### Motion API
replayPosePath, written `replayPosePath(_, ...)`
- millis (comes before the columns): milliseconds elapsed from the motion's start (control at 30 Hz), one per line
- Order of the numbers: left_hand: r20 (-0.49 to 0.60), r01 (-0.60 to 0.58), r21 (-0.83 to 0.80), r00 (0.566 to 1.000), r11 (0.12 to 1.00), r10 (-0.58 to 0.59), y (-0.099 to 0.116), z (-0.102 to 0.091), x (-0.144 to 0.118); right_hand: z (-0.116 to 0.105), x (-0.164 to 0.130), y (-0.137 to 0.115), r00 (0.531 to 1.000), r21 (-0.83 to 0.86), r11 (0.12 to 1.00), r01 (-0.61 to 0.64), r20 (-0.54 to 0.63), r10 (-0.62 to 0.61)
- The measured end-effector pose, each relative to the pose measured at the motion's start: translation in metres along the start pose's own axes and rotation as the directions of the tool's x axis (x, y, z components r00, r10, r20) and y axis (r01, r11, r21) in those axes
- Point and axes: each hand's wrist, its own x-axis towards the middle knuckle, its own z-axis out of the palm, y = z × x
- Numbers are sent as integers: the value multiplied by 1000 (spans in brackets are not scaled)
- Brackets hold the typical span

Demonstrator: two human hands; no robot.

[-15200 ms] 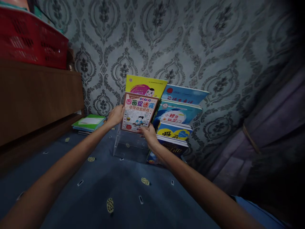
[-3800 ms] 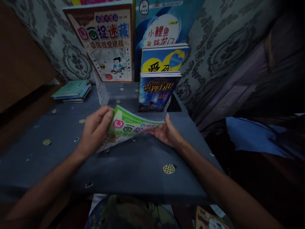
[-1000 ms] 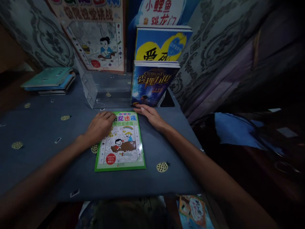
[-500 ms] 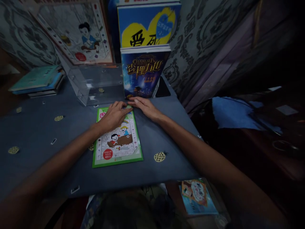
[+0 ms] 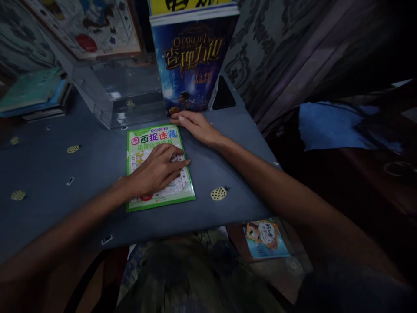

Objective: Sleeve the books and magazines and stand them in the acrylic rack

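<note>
The table [image 5: 42, 174] is spreading beneath the rack [image 5: 146, 111]. 1 green book [image 5: 153, 135] is lying flat before the rack. The left hand [image 5: 158, 169] is resting splayed on its cover, gripping nothing; the right hand [image 5: 197, 126] is lying loose by its rack-side corner, also gripping nothing. Flattening seems to be the step: the 1st palm should be pressing evenly, the 2nd bracing the rack-side edge.

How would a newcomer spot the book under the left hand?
Find the blue-grey table, then the clear stand on it. Just in front of the stand, a thin book lies flat under the left hand. Being green-bordered sets it apart from the dark-blue upright book and the teal-topped stack.
</note>
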Motion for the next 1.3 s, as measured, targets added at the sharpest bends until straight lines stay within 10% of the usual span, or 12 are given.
replayPosePath(367,86,-111,15,990,994,109,50,-5,-25,1,-1,-1,997,-128,989,71,9,-71)
replayPosePath(800,101,-67,167,994,984,51,63,5,-46,11,-21,-11,970,-608,763,220,222,-103)
replayPosePath(1300,-46,43,275,998,960,-31,60,-27,-132,11,-22,-11,969,-655,725,213,237,-71)
